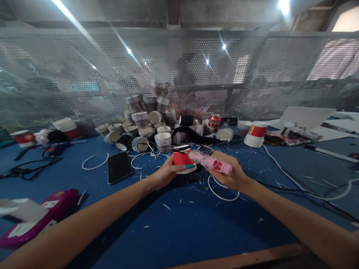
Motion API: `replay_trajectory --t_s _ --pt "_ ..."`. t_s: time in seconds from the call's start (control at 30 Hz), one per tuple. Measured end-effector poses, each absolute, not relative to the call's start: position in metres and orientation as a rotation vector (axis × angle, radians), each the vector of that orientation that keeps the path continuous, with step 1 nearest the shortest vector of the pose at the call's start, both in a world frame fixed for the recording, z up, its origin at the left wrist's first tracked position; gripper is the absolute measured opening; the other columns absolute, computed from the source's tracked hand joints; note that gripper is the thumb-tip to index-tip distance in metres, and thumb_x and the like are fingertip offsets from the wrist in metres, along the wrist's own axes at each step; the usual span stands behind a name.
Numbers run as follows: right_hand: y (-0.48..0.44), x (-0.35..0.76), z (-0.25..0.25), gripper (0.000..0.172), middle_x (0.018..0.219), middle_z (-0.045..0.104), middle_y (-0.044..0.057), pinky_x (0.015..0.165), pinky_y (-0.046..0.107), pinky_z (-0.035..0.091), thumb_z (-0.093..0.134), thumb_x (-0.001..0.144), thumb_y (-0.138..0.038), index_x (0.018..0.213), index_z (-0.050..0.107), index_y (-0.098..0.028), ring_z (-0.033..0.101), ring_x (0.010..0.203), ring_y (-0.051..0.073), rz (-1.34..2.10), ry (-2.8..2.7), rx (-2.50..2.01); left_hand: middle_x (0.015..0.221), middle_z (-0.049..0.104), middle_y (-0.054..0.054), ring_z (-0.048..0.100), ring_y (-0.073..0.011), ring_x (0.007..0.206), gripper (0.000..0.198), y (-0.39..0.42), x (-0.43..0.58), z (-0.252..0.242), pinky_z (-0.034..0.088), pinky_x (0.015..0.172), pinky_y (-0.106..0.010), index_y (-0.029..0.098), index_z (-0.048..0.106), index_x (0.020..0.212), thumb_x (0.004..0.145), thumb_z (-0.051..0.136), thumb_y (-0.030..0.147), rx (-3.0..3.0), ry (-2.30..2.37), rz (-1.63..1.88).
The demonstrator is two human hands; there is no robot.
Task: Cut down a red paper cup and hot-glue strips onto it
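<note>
My left hand (166,172) is wrapped round a small red paper cup (181,158) with black and white bands near its top. The thumb, with a teal nail, presses along the cup's side. In my right hand (232,175) is a pink glue gun (211,163) with a red label. Its nozzle end points left and meets the cup's upper side; whether it touches I cannot tell. The fingers behind the gun are partly hidden. White cord (223,198) lies curled on the blue table below my right hand.
Behind my hands stands a pile of wrapped paper cups (140,119), with a red can (214,123) beside it. A phone (119,167) and purple pouch (60,201) lie left. Stacked red-and-white cups (255,134) stand right. White scraps dot the table.
</note>
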State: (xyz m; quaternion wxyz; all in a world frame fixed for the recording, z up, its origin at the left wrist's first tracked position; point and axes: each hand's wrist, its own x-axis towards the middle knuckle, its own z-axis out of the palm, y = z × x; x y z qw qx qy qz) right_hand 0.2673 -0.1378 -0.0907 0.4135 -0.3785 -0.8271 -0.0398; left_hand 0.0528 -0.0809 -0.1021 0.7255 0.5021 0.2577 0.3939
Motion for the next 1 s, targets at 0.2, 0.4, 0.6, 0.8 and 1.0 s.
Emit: replay_trajectory --t_s 0.2,0.4,0.6,0.8,1.0 --pt "-0.1373 0.2648 -0.0899 0.015 0.067 0.048 0.0 0.054 0.027 0.037 0.051 0.081 -0.019 0.07 0.041 -0.021 0.046 0.061 0.013 -0.097 -2.078 -0.897 0.089 0.067 -0.005 0.062 -0.0171 0.079 0.049 -0.08 0.0534 -0.1038 0.044 0.08 -0.032 0.014 0.058 0.095 0.05 0.078 0.011 1.097 0.619 0.893" --pt "-0.1352 0.2662 -0.0923 0.019 0.066 0.043 -0.001 0.052 0.025 0.035 0.051 0.081 -0.02 0.068 0.037 -0.021 0.042 0.059 0.012 -0.081 -2.073 -0.867 0.088 0.067 -0.003 0.062 -0.0156 0.08 0.045 -0.0809 0.0536 -0.1047 0.044 0.082 -0.033 0.015 0.057 0.093 0.053 0.078 0.013 1.125 0.615 0.882" --pt "-0.1355 0.2661 -0.0913 0.021 0.065 0.042 -0.002 0.05 0.024 0.034 0.052 0.08 -0.021 0.068 0.034 -0.022 0.041 0.057 0.011 -0.077 -2.063 -0.892 0.09 0.067 -0.003 0.062 -0.0166 0.081 0.047 -0.0816 0.0543 -0.1025 0.043 0.084 -0.033 0.015 0.058 0.095 0.052 0.077 0.011 1.119 0.579 0.885" --pt "-0.1357 0.2667 -0.0901 0.021 0.063 0.041 -0.003 0.053 0.026 0.035 0.051 0.079 -0.022 0.067 0.034 -0.022 0.042 0.057 0.012 -0.048 -2.034 -0.944 0.087 0.067 -0.004 0.062 -0.0175 0.079 0.044 -0.0792 0.0513 -0.105 0.042 0.083 -0.034 0.014 0.058 0.094 0.054 0.076 0.01 1.119 0.598 0.902" --pt "-0.1335 0.2691 -0.0915 0.023 0.063 0.04 -0.003 0.053 0.026 0.034 0.052 0.078 -0.021 0.065 0.033 -0.022 0.041 0.056 0.012 -0.038 -2.006 -0.993 0.091 0.067 -0.006 0.062 -0.0188 0.084 0.043 -0.0806 0.0511 -0.1016 0.041 0.088 -0.036 0.013 0.059 0.095 0.055 0.074 0.011 1.125 0.595 0.881"
